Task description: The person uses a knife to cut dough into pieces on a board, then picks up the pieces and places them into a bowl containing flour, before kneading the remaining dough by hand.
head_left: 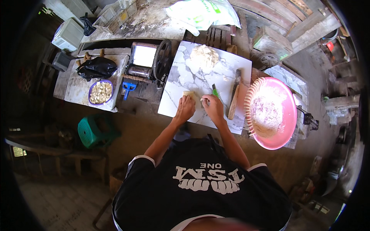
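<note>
On a white marble-patterned board, my left hand has its fingers closed on the near edge of a small beige block that looks ridged. My right hand pinches a small pale piece, which looks like dough. Just beyond the right fingers is a cutter with a green handle and a dark tip. A heap of pale cut pieces lies at the board's far side. To the right of my right hand rests a long wooden-handled tool.
A pink basin of white flour stands right, curved pale pieces lining its left rim. At left are a hand-cranked roller machine, a blue scraper, a purple-rimmed bowl of pale pieces, a black bag and a green stool.
</note>
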The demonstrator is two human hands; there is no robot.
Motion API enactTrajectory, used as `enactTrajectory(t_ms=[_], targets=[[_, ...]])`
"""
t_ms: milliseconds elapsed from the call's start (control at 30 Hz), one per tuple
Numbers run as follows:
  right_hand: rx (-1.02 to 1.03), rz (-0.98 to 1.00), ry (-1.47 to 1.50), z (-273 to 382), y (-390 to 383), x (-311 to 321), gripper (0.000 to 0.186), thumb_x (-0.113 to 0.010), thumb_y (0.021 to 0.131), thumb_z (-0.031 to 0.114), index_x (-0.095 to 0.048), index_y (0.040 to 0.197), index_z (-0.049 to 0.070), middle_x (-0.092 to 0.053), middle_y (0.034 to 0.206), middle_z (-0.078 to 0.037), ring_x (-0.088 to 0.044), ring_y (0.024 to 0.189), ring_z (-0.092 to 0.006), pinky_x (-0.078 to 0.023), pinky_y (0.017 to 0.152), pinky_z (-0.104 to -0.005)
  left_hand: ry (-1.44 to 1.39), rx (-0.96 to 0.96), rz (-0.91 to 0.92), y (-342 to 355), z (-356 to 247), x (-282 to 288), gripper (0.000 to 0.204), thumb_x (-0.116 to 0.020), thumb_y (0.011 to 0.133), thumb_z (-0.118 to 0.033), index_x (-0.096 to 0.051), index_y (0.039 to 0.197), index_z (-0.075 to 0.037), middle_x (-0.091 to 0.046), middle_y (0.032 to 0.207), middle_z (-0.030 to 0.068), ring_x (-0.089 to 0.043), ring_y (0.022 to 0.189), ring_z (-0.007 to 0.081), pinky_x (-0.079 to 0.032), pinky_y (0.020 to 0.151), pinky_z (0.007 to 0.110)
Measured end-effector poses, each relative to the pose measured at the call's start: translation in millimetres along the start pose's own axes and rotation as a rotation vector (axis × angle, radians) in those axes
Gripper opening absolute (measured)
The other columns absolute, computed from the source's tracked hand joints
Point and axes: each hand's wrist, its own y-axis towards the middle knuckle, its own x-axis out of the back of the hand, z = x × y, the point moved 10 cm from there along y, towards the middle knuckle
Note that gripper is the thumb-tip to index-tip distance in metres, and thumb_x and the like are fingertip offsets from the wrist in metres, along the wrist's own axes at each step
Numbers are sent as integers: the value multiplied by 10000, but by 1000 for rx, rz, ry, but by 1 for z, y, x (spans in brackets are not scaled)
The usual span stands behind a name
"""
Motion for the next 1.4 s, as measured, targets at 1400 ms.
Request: enactTrajectory(t_ms=[1400], targets=[[198, 226, 379, -3, 6, 59, 137, -562, 714, 18, -576, 848, -4, -590, 751, -113, -571, 669, -214, -439, 612, -289, -231, 752, -352, -39, -54, 43, 250, -586, 700, -126, -563, 941, -63, -569, 891, 69, -477, 847, 245, -344, 755, 352]])
